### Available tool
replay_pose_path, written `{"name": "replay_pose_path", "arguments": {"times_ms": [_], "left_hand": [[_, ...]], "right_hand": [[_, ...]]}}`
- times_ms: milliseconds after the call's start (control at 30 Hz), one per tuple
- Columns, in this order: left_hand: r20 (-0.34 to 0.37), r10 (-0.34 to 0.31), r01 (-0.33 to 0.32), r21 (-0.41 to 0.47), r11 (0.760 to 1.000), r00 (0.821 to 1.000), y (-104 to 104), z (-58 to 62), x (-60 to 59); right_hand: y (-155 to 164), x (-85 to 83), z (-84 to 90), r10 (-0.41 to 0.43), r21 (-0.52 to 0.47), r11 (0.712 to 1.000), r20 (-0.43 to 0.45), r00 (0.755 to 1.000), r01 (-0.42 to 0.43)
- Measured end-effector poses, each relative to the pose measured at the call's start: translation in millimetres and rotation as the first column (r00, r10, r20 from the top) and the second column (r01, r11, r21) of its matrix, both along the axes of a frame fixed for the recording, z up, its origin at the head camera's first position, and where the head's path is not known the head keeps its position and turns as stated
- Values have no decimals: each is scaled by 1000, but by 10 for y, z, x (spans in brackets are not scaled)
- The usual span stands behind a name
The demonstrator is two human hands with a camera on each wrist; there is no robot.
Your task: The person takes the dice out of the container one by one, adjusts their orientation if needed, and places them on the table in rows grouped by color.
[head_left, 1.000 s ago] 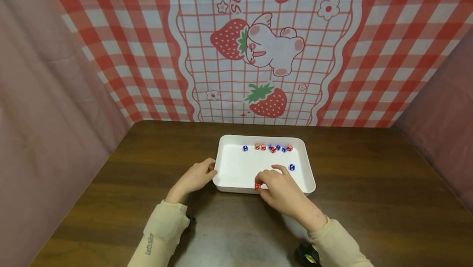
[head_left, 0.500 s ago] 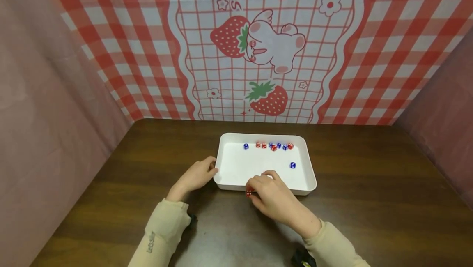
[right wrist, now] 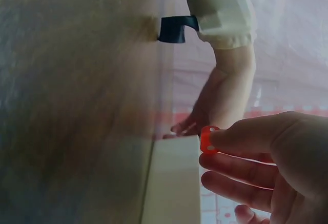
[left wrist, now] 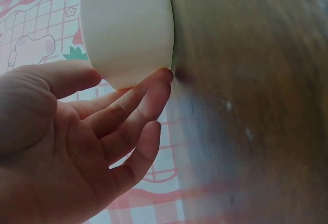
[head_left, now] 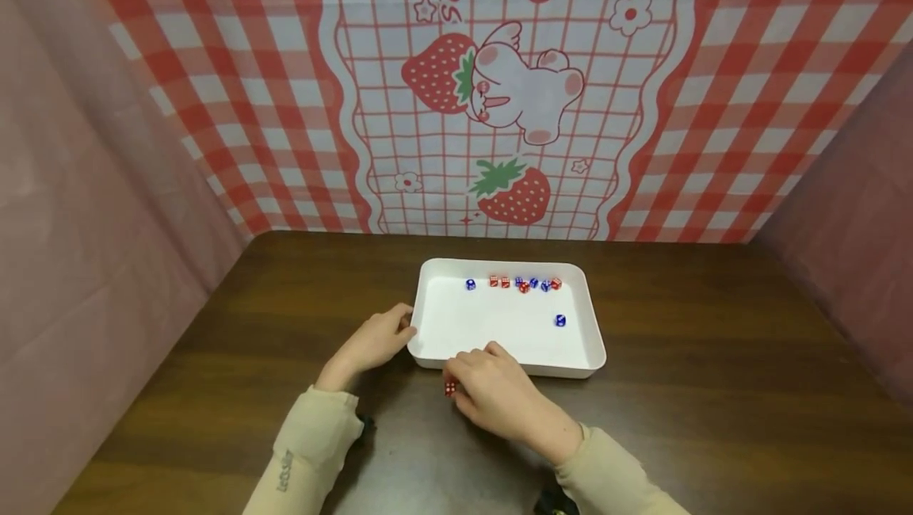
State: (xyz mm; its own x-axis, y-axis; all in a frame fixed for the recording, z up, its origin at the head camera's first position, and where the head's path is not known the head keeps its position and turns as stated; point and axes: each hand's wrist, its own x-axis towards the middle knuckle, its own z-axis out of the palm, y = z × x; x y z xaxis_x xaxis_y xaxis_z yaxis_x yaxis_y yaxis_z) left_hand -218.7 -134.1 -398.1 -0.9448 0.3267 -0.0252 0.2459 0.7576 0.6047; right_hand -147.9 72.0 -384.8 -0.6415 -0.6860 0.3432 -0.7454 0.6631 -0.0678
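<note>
A shallow white tray (head_left: 485, 333) lies on the table, with several red and blue dice in it. My left hand (head_left: 380, 338) is at the tray's left end; in the left wrist view its thumb (left wrist: 77, 78) touches the upper rim and its fingertips (left wrist: 163, 76) meet the wall lower down, holding that end. Between thumb and index finger my right hand (head_left: 495, 392) pinches a red die (head_left: 450, 389), raised just in front of the tray's near wall. That die (right wrist: 208, 140) shows orange-red with white pips in the right wrist view.
Most dice stand in a loose row along the tray's far side. One blue die (head_left: 471, 284) sits apart at the left of that row, another blue die (head_left: 560, 321) nearer the right wall. A brown wooden table (head_left: 713, 356) surrounds the tray, backed by a checked strawberry cloth (head_left: 285, 103).
My right hand has moved left and toward me, carrying the red die from over the tray's near rim to in front of it. My left hand has stayed at the tray's end.
</note>
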Motion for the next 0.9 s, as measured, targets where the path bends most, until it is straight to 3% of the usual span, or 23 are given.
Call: {"name": "replay_pose_path", "arguments": {"times_ms": [367, 900], "left_hand": [[11, -8, 8, 6, 1000, 1000, -9, 7, 9], [1, -3, 3, 7, 1000, 1000, -2, -4, 10]], "right_hand": [[-203, 4, -123, 49, 52, 997, -3, 999, -48], [-267, -1, -183, 44, 130, 990, 86, 995, -55]]}}
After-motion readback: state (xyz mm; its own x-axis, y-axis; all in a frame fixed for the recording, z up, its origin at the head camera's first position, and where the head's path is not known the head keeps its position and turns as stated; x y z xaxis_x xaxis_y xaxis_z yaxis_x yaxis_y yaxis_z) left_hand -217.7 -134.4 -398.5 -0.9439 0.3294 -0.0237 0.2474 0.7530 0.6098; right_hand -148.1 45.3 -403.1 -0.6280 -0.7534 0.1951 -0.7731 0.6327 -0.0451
